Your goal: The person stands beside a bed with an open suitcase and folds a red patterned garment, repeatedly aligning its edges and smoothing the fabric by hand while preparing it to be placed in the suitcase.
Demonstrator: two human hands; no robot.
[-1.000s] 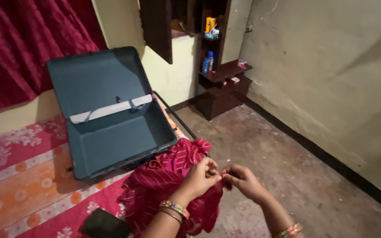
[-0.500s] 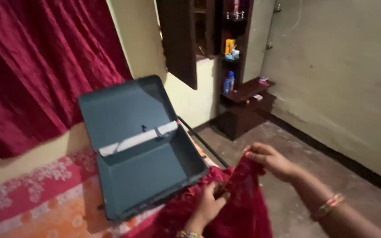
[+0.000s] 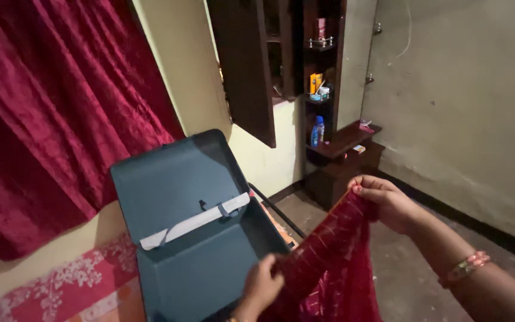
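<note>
Presently both hands grip the red cloth (image 3: 329, 262), right hand (image 3: 382, 200) pinching its raised edge, left hand (image 3: 262, 286) closed lower down, beside the open, empty teal suitcase (image 3: 198, 238); cloth unfolded, apparently not yet packed.

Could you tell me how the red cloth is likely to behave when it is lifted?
The red cloth is probably floppy: it sags between the left hand and right hand. It looks thin and light, draping in folds. It would likely slump if released.

Head view — downward, close-up
</note>
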